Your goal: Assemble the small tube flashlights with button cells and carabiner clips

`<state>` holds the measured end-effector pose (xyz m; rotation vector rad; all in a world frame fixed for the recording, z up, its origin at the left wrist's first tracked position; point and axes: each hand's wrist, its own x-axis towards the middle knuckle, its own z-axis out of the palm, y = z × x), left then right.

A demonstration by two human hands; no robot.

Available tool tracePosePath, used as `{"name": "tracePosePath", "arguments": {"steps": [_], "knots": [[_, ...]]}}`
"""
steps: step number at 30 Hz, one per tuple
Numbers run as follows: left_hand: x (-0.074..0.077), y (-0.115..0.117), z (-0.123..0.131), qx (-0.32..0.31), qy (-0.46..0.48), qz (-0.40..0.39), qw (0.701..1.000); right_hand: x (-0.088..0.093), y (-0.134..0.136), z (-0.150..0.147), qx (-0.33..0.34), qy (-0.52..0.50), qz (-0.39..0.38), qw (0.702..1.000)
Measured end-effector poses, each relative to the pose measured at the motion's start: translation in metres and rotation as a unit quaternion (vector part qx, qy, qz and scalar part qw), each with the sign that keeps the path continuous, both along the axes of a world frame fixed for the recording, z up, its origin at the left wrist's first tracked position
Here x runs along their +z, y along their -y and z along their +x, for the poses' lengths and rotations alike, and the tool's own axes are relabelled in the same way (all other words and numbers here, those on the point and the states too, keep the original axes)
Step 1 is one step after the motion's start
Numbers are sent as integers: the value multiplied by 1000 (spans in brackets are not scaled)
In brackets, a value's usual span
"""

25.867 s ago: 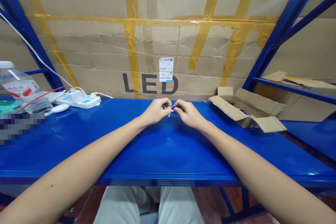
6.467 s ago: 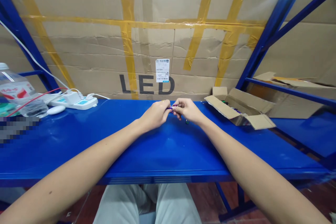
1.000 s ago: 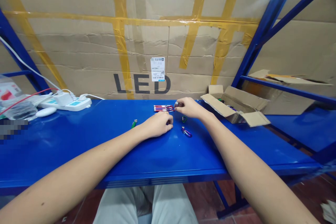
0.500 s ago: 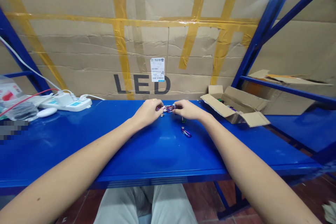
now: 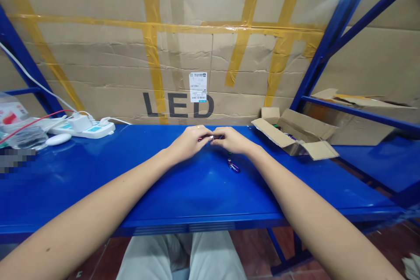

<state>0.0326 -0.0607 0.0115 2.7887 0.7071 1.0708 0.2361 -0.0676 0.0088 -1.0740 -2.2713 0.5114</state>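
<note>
My left hand (image 5: 190, 142) and my right hand (image 5: 233, 140) meet at the back of the blue table (image 5: 210, 201), fingertips pinched together. Between them are small shiny dark-red and silver pieces (image 5: 212, 138), mostly covered by the fingers; they look like carabiner keychains. Both hands grip these. Below my right hand a purple carabiner keychain (image 5: 233, 166) with a silver end lies on the tabletop. A bit of green (image 5: 229, 155) shows just above it, partly hidden by the hand.
At the right stands an open cardboard box (image 5: 295, 133) with small coloured items inside. A white power strip (image 5: 88, 128), a white oval object (image 5: 58, 139) and a plastic bottle (image 5: 19, 122) sit at the left. A large taped carton (image 5: 114, 65) walls off the back.
My hands have come closer together until the fingers touch. The row of shiny keychains visible between them before is now mostly covered. The purple keychain stays in place.
</note>
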Motion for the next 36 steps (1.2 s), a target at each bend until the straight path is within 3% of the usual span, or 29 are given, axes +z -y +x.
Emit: {"name": "tracePosePath", "arguments": {"steps": [9,13,19,23,28,36], "knots": [[-3,1,2,-7,39,-4,999,0,-2,0,23,-35,19,999],[-4,-1,0,-5,29,-11,1000,-1,-4,2,-3,-32,22,999],[-5,-1,-1,-16,13,56,998,-2,-6,5,-21,-27,34,999],[-9,1,2,-2,-8,85,996,0,-2,2,-18,14,118,993],[-11,0,2,32,-19,83,996,4,2,-3,-21,41,280,959],[-8,5,5,71,-31,99,992,5,3,-6,-37,59,353,933]]}}
